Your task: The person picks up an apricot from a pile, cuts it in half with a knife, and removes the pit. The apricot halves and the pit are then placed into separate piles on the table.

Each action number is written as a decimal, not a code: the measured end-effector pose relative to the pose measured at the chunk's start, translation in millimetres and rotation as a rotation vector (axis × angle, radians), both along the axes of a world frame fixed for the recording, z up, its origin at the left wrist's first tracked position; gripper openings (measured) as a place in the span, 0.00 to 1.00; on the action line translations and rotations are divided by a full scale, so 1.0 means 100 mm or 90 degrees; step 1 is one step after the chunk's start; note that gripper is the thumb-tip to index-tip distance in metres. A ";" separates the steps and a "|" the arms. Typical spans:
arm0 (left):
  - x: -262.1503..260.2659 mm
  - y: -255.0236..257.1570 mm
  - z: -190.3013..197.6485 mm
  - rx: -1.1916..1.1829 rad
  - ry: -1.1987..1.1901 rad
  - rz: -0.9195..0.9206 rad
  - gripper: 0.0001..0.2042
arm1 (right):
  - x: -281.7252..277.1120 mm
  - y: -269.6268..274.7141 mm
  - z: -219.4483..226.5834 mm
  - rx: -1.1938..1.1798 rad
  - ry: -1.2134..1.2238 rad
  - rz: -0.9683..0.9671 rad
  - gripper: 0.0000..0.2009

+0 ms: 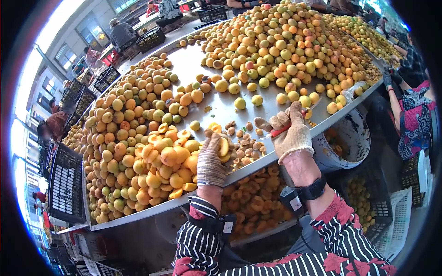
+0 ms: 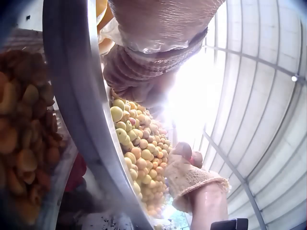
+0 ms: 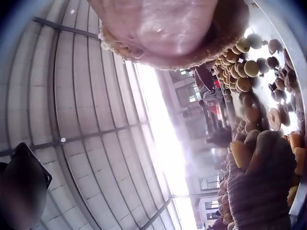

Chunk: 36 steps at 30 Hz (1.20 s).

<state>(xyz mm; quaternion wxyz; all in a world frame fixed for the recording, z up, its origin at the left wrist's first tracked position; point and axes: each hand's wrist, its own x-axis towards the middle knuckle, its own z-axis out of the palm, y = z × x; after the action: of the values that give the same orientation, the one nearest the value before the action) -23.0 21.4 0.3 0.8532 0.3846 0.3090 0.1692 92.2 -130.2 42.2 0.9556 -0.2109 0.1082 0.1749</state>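
Note:
In the head view the left hand (image 1: 212, 158), in a striped knit glove, pinches a cut orange apricot (image 1: 224, 147) above the table's near edge. The right hand (image 1: 292, 131), in a pale glove, has its fingers curled round a small knife's red handle (image 1: 280, 131), a short way to the right. Pits (image 1: 248, 149) lie between the hands, and halved apricots (image 1: 170, 156) are heaped left of the left hand. The left wrist view shows the left hand (image 2: 144, 72) from below, its fingertips unclear. In the right wrist view the left hand (image 3: 261, 187) holds an orange piece (image 3: 241, 153).
Whole apricots (image 1: 285, 50) are piled across the metal table (image 1: 221, 110). Below its rim sit a crate of apricot halves (image 1: 258, 202) and, at right, a white bucket (image 1: 359, 147). Black crates (image 1: 66, 184) stand at left. Another person (image 1: 414, 106) is at the right.

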 end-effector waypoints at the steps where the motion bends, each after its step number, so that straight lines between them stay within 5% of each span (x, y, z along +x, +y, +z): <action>1: -0.01 -0.04 0.05 0.018 0.025 0.013 0.10 | 0.03 -0.02 -0.06 0.001 -0.008 -0.001 0.18; 6: 0.00 0.03 -0.03 0.079 -0.017 -0.072 0.16 | 0.09 -0.08 -0.13 -0.011 -0.009 -0.015 0.19; 10: 0.03 0.10 -0.08 -0.057 0.005 -0.050 0.16 | 0.13 -0.12 -0.12 0.015 -0.020 0.004 0.23; 13: -0.08 0.06 0.04 0.102 -0.055 -0.125 0.12 | 0.11 -0.12 -0.06 0.001 -0.041 0.011 0.22; 16: -0.20 0.11 0.29 0.374 0.014 -0.170 0.11 | 0.12 -0.15 -0.15 -0.040 -0.031 0.049 0.20; 18: -0.36 0.17 0.47 0.582 0.090 -0.019 0.09 | 0.10 -0.13 -0.16 -0.034 -0.029 0.051 0.19; 20: -0.63 0.54 0.51 0.967 0.010 0.156 0.10 | 0.04 -0.11 -0.07 -0.010 0.013 0.030 0.21; 22: -0.89 0.94 0.55 1.097 0.089 0.288 0.12 | 0.03 -0.12 -0.03 -0.028 0.033 0.032 0.21; 24: -1.17 1.20 0.62 1.264 0.405 0.290 0.14 | 0.01 -0.12 -0.03 -0.048 0.051 0.037 0.21; 25: -1.21 1.32 0.55 1.275 0.509 0.255 0.17 | 0.00 -0.11 -0.03 -0.045 0.050 0.034 0.20; 26: -1.29 1.51 0.37 1.257 0.489 0.146 0.20 | 0.00 -0.11 -0.03 -0.043 0.049 0.031 0.20; 29: -1.41 1.59 0.07 1.204 0.401 0.067 0.23 | -0.03 -0.08 -0.01 -0.052 0.059 0.030 0.20; 32: -1.47 1.81 -0.02 1.109 0.296 0.092 0.21 | 0.01 -0.06 -0.14 -0.038 0.038 0.042 0.20; 36: -1.19 1.79 0.36 1.283 0.342 0.241 0.16 | -0.10 -0.02 -0.12 -0.154 0.015 0.074 0.15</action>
<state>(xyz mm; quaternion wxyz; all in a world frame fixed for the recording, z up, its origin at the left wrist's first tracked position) -142.1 200.1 36.0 0.0038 0.8850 0.2595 0.3866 82.4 -131.8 30.3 0.9101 -0.3285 0.1276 0.2180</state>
